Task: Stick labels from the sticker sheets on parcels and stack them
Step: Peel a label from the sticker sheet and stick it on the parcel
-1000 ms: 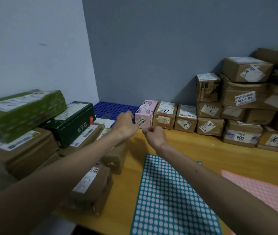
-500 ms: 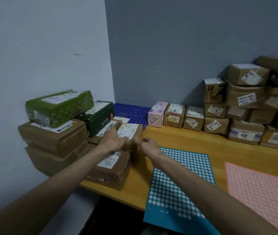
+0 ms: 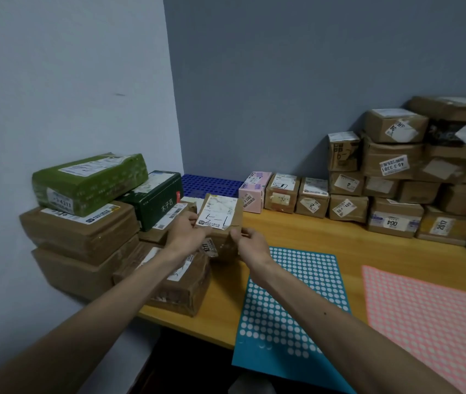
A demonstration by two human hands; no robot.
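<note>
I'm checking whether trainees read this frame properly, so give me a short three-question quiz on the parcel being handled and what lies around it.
1. True or false: the left hand and the right hand both grip the small brown cardboard parcel with the white label.
2. The dotted paper sticker sheet under the right forearm is: A teal; B yellow; C black.
3. Fill in: the light green wrapped parcel rests on a ___ cardboard parcel.
Key: 1 true; 2 A; 3 brown.
</note>
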